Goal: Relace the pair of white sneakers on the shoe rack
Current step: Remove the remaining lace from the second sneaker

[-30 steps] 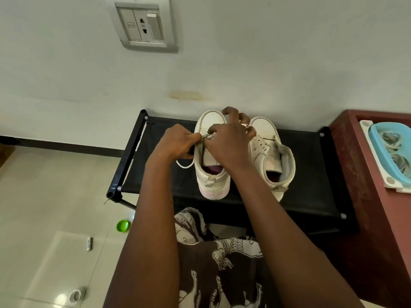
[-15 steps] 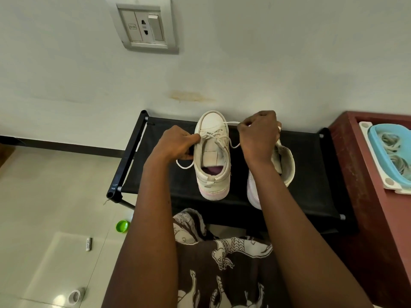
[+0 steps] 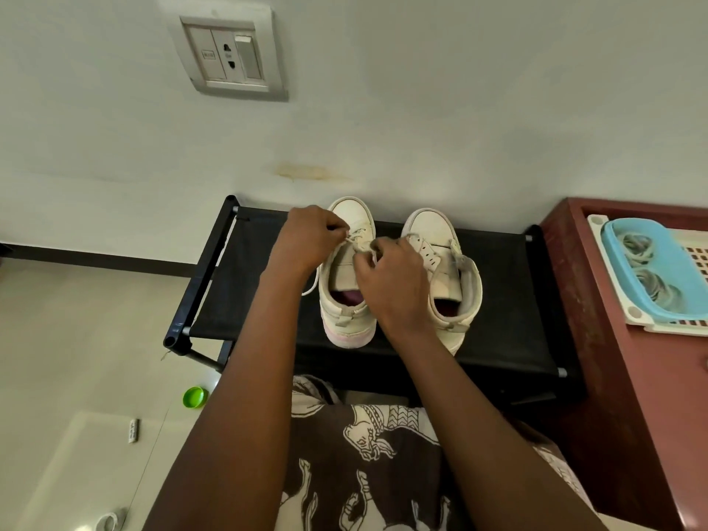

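White lace [image 3: 359, 245] is pinched by both hands: the left hand [image 3: 306, 243] nips it between thumb and curled fingers, and the right hand [image 3: 394, 285], fingers curled too, pinches it just beside. Both hands work over the eyelets of the left-side sneaker [image 3: 354, 220], which stands with its toe towards the wall on the black fabric shoe rack [image 3: 509, 300], the other sneaker [image 3: 433, 231] just beside it. To the right of the rack stands a maroon cabinet [image 3: 632, 396] carrying a blue basin [image 3: 666, 262]
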`<state>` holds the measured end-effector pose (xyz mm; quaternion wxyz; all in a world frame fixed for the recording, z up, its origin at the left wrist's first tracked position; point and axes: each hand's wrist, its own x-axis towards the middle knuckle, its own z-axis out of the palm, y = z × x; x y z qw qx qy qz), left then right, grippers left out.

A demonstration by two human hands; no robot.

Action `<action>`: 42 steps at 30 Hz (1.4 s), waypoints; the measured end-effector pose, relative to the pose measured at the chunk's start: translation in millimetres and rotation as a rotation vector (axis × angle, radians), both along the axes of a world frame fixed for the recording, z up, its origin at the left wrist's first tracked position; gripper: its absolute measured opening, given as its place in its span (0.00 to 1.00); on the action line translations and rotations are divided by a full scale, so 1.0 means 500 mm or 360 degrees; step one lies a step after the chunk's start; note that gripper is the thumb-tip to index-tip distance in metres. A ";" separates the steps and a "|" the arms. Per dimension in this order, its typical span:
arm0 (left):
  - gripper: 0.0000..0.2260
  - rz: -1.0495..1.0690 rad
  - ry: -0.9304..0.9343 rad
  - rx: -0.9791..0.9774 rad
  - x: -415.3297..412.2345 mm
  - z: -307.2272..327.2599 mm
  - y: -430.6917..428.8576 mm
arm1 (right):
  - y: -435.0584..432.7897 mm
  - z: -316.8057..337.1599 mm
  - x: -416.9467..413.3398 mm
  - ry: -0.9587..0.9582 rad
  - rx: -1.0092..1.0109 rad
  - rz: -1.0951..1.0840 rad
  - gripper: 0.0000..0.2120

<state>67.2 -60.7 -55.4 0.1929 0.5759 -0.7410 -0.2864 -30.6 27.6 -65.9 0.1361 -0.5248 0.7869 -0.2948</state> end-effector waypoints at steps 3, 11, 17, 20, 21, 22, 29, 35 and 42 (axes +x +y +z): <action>0.09 0.0022 -0.0030 0.0053 -0.008 -0.009 -0.006 | 0.013 -0.007 0.002 0.0073 0.0074 0.0118 0.15; 0.08 -0.0032 -0.0301 0.0129 -0.032 -0.009 -0.014 | 0.010 -0.016 -0.002 0.0082 0.0028 0.0090 0.13; 0.08 -0.0070 -0.0328 0.0100 -0.028 -0.002 -0.017 | 0.002 -0.014 -0.001 0.0158 0.0034 0.0117 0.14; 0.09 -0.0098 -0.0294 0.0116 -0.026 -0.008 -0.016 | 0.003 -0.013 -0.003 0.0172 0.0071 0.0103 0.14; 0.09 -0.0112 -0.0273 0.0131 -0.024 -0.010 -0.015 | 0.003 -0.013 -0.003 0.0172 0.0079 0.0098 0.14; 0.09 -0.0119 -0.0245 0.0144 -0.021 -0.013 -0.014 | 0.004 -0.012 -0.003 0.0171 0.0083 0.0094 0.14; 0.07 0.0213 0.0463 0.0537 0.005 -0.045 -0.018 | 0.004 -0.011 -0.001 0.0173 0.0126 0.0072 0.14; 0.08 0.0160 0.0633 0.0485 0.027 -0.046 -0.021 | 0.001 -0.013 0.001 0.0207 0.0143 0.0066 0.14; 0.08 -0.0150 0.0037 0.0026 0.008 -0.040 -0.024 | 0.000 -0.014 0.003 0.0225 0.0159 0.0067 0.14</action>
